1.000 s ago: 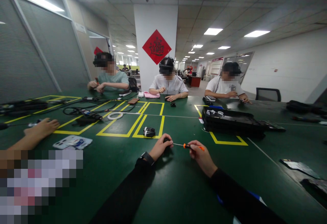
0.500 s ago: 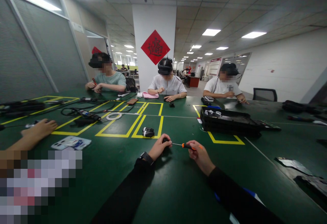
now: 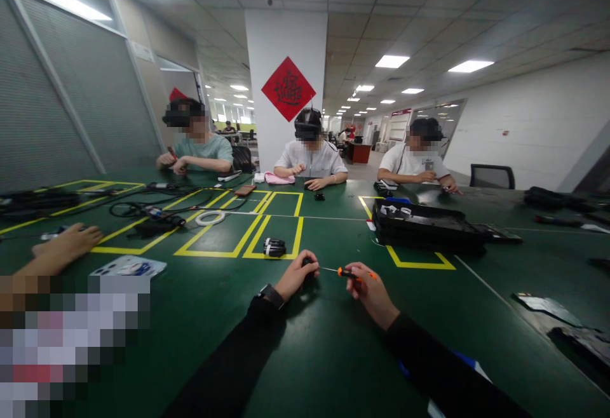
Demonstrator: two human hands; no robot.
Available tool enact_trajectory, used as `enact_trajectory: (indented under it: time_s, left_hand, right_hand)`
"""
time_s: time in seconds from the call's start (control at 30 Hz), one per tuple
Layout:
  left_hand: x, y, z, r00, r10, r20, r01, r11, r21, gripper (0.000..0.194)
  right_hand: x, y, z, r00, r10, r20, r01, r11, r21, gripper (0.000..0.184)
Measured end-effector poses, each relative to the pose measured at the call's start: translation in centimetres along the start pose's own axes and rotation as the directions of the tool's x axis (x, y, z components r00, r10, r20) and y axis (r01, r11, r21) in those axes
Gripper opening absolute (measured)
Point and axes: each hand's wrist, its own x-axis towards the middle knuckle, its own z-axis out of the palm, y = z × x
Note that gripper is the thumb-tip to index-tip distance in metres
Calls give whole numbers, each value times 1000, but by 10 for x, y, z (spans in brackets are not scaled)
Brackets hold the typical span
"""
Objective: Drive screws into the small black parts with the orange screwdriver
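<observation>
My right hand (image 3: 369,291) is closed around the black and orange handle of a screwdriver (image 3: 350,274). Its thin metal shaft points left, and the tip reaches my left hand (image 3: 298,275). The fingers of that hand are closed on a small dark object (image 3: 307,262), mostly hidden by the fingers, so its kind cannot be made out. Both hands are just above the green table, with a watch on my left wrist. Beyond my left hand, a pair of black cylinders with white bands (image 3: 275,248) lies within a yellow taped frame.
A black open case (image 3: 422,221) stands to the right, beyond my right hand. On the left are a phone (image 3: 128,267), a co-worker's hand (image 3: 79,240), a white cable coil (image 3: 210,218) and black cables (image 3: 157,218). Three people sit across the green table (image 3: 333,354).
The view has shifted very slightly. My right hand has turned a little on the screwdriver handle, showing more of its orange part; my left hand keeps its hold.
</observation>
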Motion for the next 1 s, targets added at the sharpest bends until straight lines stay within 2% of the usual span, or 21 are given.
enact_trajectory:
  time_s: [0.17, 0.3, 0.63, 1.0]
  left_hand:
    - [0, -1, 0, 999, 46, 18, -46, 999, 13, 24]
    - [1, -4, -1, 998, 57, 36, -56, 998, -18, 25]
    - [3, -9, -1, 997, -10, 72, 22, 985, -170, 26]
    - [4, -9, -6, 996, -36, 83, 64, 930, -363, 25]
  right_hand:
    - [1, 3, -4, 999, -5, -35, 8, 996, 84, 18]
    - [2, 2, -4, 1000, -4, -29, 7, 995, 101, 18]
    - [2, -1, -1, 998, 33, -52, -24, 985, 169, 25]
    - [2, 0, 1, 999, 39, -10, -36, 970, 242, 19]
